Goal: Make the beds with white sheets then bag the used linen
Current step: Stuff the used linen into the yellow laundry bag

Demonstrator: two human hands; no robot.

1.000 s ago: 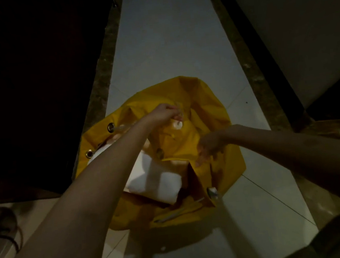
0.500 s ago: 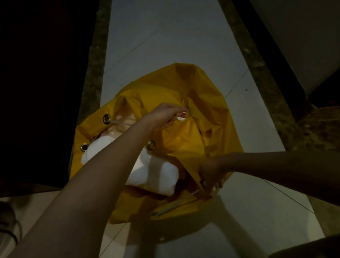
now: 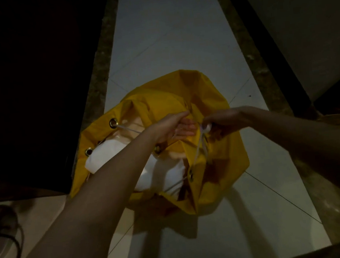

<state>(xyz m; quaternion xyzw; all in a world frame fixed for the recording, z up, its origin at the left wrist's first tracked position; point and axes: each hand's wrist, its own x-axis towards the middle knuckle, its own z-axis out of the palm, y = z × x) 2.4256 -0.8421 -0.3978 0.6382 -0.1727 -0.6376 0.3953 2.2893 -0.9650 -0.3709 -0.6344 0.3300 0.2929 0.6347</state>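
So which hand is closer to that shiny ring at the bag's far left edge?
Left. The left hand is to the right of the ring; the right hand is farther right, across the bag, pinching the cord.

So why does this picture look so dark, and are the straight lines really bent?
Head view: dim light, with black at the left; only the yellow bag, white linen and pale floor tiles read clearly. The bag casts a soft shadow toward the camera. The wide lens splays the floor borders.

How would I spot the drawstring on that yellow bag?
Find the big yellow fabric bag on the pale tiled floor. At its mouth, both hands meet; the thin white cord runs from the right hand down to a brass eyelet, far thinner than the white linen.
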